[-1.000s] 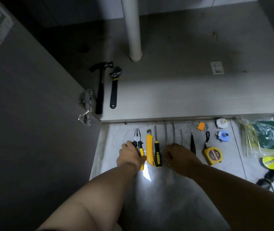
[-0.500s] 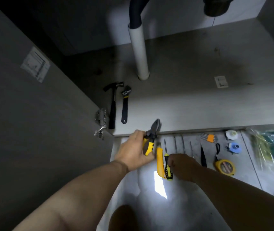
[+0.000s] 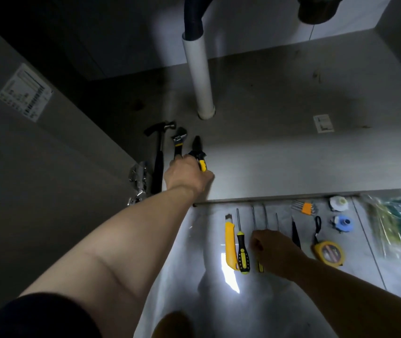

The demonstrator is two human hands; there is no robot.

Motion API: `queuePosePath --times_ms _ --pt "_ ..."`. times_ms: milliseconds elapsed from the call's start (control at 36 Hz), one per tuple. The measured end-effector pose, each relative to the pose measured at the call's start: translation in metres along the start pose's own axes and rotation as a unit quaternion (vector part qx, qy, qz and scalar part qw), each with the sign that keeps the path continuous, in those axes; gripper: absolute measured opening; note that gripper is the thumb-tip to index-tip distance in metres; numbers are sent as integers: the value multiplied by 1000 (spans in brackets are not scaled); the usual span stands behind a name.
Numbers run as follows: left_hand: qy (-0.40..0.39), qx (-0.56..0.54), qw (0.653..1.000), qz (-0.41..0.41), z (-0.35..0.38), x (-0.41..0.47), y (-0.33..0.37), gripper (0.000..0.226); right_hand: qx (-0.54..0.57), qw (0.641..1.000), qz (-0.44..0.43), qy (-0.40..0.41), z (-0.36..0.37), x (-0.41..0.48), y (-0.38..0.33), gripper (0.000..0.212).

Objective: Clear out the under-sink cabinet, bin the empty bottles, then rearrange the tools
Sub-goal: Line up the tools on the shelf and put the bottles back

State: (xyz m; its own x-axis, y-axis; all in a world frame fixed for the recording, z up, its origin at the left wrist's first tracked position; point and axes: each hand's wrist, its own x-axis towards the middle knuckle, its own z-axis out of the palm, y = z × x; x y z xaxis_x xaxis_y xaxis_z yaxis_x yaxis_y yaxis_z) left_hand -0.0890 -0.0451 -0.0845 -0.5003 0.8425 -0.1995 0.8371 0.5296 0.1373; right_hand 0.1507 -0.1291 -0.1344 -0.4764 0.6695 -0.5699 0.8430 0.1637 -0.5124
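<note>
My left hand (image 3: 186,173) grips yellow-handled pliers (image 3: 199,152) over the cabinet floor (image 3: 279,154), just right of a black wrench (image 3: 179,142) and a black hammer (image 3: 158,152) that lie inside at the left. My right hand (image 3: 273,250) rests, fingers curled, on the handles of thin metal rods (image 3: 260,218) in a row of tools on the floor tiles. Left of that hand lie a yellow utility knife (image 3: 229,242) and a black-and-yellow screwdriver (image 3: 242,250). To its right are a dark pointed tool (image 3: 295,231) and a yellow tape measure (image 3: 328,252).
A white drain pipe (image 3: 200,76) stands at the cabinet's middle. The open door (image 3: 36,154) with its hinge (image 3: 139,179) is at the left. Orange-held hex keys (image 3: 304,207), tape rolls (image 3: 342,222) and a plastic bag of green items (image 3: 399,223) lie at the right.
My left hand picked the pliers up from the floor row and carried them forward into the cabinet, beside the wrench. My right hand stayed on the rods.
</note>
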Motion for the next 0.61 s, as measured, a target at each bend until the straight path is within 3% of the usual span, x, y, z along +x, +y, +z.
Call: queuePosePath --times_ms 194,250,306,361,417,472,528,611 --pt "46 -15 999 14 3 -15 0 46 15 1000 10 -9 1 -4 0 13" --pt "118 -14 991 67 7 -31 -7 42 16 1000 12 -8 -2 -4 -2 12" --pt "174 -23 969 172 17 -51 -17 30 17 1000 11 -4 -4 -3 -4 13" --pt "138 -44 952 269 33 -72 -26 20 16 1000 10 -1 -6 -3 -4 13" --pt "57 -64 950 300 53 -94 -34 15 16 1000 9 3 -7 -3 -3 12" --pt "-29 -100 964 245 74 -110 -40 9 18 1000 13 6 -6 -3 -1 13" --pt "-115 -142 974 133 93 -120 -42 10 19 1000 18 4 -6 -4 3 14" --pt "-199 -189 961 -13 114 -125 -39 14 24 999 24 7 -5 -4 10 15"
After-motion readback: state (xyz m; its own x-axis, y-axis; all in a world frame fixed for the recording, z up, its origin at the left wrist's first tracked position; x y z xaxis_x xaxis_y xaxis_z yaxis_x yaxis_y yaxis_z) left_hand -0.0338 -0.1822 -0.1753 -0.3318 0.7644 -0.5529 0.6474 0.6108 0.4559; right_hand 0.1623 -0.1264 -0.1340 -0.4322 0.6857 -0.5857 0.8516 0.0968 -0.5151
